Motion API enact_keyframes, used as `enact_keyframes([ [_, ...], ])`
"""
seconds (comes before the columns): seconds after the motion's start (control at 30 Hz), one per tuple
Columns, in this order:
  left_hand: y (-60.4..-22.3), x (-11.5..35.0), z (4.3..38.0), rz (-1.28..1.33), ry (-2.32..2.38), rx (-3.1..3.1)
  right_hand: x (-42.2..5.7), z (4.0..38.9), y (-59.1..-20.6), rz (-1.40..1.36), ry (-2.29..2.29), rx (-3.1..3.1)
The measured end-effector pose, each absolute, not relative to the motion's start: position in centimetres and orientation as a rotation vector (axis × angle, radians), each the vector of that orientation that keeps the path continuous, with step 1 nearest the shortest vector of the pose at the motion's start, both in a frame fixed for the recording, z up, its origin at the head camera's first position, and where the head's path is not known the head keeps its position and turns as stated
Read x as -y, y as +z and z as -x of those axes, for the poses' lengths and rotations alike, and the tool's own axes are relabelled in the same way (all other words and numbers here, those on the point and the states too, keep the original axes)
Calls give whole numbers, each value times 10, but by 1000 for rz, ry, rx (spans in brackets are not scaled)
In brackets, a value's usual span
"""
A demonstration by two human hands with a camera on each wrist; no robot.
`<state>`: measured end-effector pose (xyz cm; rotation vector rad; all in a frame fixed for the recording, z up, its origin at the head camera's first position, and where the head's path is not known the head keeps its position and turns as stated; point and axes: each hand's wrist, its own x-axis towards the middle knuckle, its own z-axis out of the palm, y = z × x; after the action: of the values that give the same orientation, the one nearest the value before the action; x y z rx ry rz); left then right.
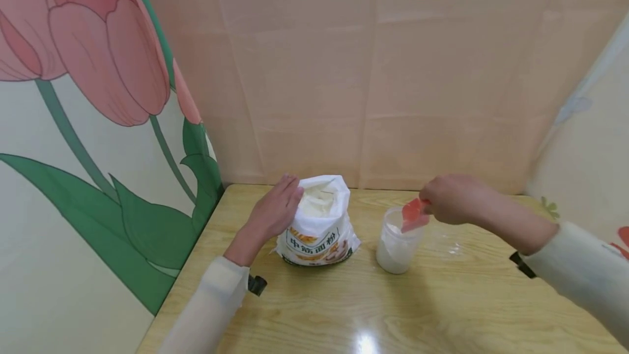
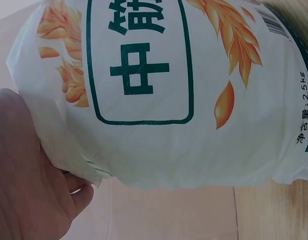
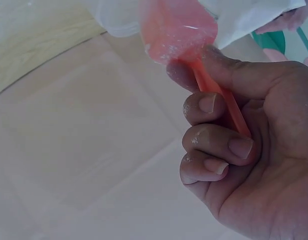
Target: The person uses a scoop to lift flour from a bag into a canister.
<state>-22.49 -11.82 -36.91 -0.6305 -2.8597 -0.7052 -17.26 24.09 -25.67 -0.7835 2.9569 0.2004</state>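
A white bag of flour (image 1: pixel 319 234), open at the top with pale flour (image 1: pixel 316 204) inside, stands upright on the table. My left hand (image 1: pixel 275 206) holds the bag's upper left rim; in the left wrist view its fingers (image 2: pixel 81 199) are partly hidden behind the bag. My right hand (image 1: pixel 454 198) grips a red scoop (image 1: pixel 414 214) by its handle, with fingers curled round it in the right wrist view. The scoop is tilted over the mouth of a clear plastic jar (image 1: pixel 398 245), which is partly filled with white flour. White powder clings to the scoop and my right fingertips.
The wooden table (image 1: pixel 304 310) meets a pinkish cloth backdrop (image 1: pixel 314 81) just behind the bag and jar. On the left stands a wall with printed tulips (image 1: pixel 108 48). A clear crumpled plastic piece (image 1: pixel 449 242) lies right of the jar.
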Motion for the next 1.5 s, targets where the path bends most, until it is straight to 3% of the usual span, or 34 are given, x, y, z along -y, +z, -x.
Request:
enact_keyframes([
  [0.43, -368, 118, 226, 628, -693, 2872, -229, 181, -227, 830, 98, -3008],
  [0.9, -367, 115, 228, 600, -718, 2869, -180, 188, -199, 1012, 70, -3051],
  [1.5, -369, 116, 226, 584, -765, 2854, -128, 226, -240, 1003, 25, -2935],
])
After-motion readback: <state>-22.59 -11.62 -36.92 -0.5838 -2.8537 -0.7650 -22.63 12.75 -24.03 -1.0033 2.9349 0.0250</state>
